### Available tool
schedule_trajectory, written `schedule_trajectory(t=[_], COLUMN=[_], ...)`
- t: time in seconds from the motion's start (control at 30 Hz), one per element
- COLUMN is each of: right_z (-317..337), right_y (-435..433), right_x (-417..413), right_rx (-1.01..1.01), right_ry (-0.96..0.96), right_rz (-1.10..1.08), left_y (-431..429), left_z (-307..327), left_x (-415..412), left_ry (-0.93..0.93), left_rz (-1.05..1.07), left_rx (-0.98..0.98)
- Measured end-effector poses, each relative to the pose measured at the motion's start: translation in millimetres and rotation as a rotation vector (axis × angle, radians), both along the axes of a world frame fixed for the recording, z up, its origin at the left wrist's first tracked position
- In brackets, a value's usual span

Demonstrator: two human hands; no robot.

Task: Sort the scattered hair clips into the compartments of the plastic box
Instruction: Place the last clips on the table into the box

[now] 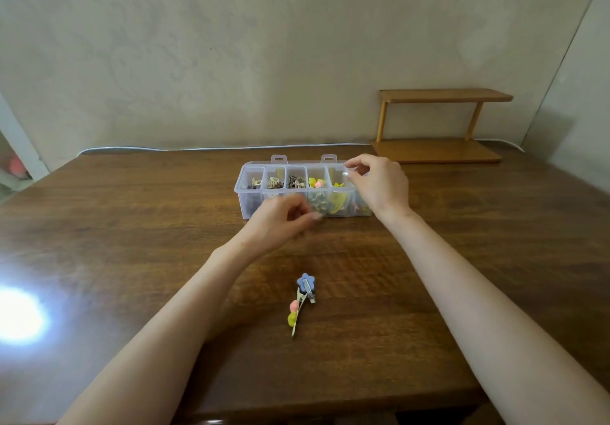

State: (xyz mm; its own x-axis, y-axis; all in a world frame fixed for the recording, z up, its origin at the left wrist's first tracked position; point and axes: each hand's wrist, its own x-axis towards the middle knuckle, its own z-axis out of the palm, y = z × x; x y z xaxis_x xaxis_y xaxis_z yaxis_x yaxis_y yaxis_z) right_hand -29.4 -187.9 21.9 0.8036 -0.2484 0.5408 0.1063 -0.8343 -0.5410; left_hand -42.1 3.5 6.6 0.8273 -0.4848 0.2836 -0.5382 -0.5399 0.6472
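Spanning left-right, plastic box [245, 195]; right hand [379, 184] pinches rim; left hand [280, 220] curled, hold unclear.

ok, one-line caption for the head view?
Left hand and right hand at the clear compartmented box; blue star clip and pink-and-yellow clip lie unsorted on the wooden table.

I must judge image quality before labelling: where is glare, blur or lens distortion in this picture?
All in the head view: strong white glare on the table at lower left; the left hand looks slightly motion-blurred before the plastic box; the wide-angle lens slants the wall corner; the two loose clips are sharp.
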Motion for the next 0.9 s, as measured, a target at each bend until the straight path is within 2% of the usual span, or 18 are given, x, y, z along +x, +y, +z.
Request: schedule_trajectory(t=[0.17, 0.23, 0.3, 0.37, 0.47, 0.6, 0.73, 0.8, 0.9], right_z=[1.6, -0.4, -4.3, -7.7, -8.5, -10.1, -18.8, -19.6, -22.2], right_y=[1.9, 1.8, 1.4, 1.6, 6.7, 22.5, 36.1, 39.1, 42.5], right_x=[-21.3, -29.8, -35.6, -40.6, -48.2, -67.1, -87.4, -94.4, -99.5], right_rx=[0.022, -0.033, -0.061, -0.051, -0.019, 0.003, 0.07, 0.11, -0.013], right_ry=[-0.003, 0.009, -0.016, -0.032, 0.02, 0.205, 0.201, 0.241, 0.352], right_rz=[0.214, 0.259, 0.267, 0.277, 0.332, 0.505, 0.514, 0.584, 0.792], left_y=[4.5, 4.0, 1.2, -1.2, 2.1, 12.5, 19.7, 21.5, 22.5], left_z=[11.4, 17.8, 22.2, 21.3, 13.4, 2.8, -2.3, -2.7, -4.8], left_x=[-6.5, -10.3, -15.4, -21.7, -29.7, -36.6, -36.7, -34.8, -31.0], left_ry=[0.316, 0.41, 0.441, 0.417, 0.332, 0.29, 0.226, 0.196, 0.238], left_rz=[-0.124, -0.167, -0.193, -0.211, -0.211, -0.146, -0.002, 0.077, 0.164], left_rx=[0.418, 0.578, 0.688, 0.718, 0.626, 0.423, 0.203, 0.107, -0.076])
